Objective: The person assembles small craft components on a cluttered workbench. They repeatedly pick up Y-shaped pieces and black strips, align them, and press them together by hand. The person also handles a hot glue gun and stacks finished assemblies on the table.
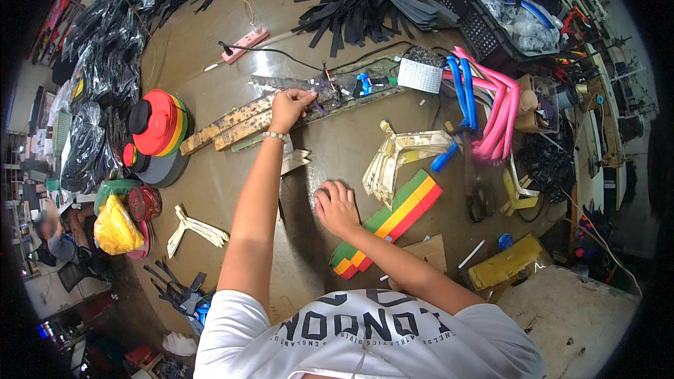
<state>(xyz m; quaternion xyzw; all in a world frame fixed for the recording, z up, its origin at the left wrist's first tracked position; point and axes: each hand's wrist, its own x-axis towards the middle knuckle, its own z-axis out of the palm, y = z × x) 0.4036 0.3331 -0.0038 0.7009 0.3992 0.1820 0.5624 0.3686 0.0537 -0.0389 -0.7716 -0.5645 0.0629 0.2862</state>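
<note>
My left hand (289, 109) reaches forward over some worn wooden boards (242, 126). Its thumb and fingertips are pinched together beside a small upright metal piece (326, 76) on the boards; anything between them is too small to name. A scrap of purple (319, 107) lies just past the fingertips. Palm down, my right hand (338, 209) rests on the brown table (309, 175) with its fingers apart. Close to its wrist lie green, yellow and red striped strips (393, 223), side by side. Cream-coloured branching pieces (385, 168) are bundled to its right.
Rolls of red, black and striped band (160, 126) stand at the left, near black plastic bags (105, 49). Dark strips (358, 7), a pink power strip (244, 45) and a black crate (463, 14) occupy the far side. Pink and blue tubes (498, 112) lie right. Another person sits far left.
</note>
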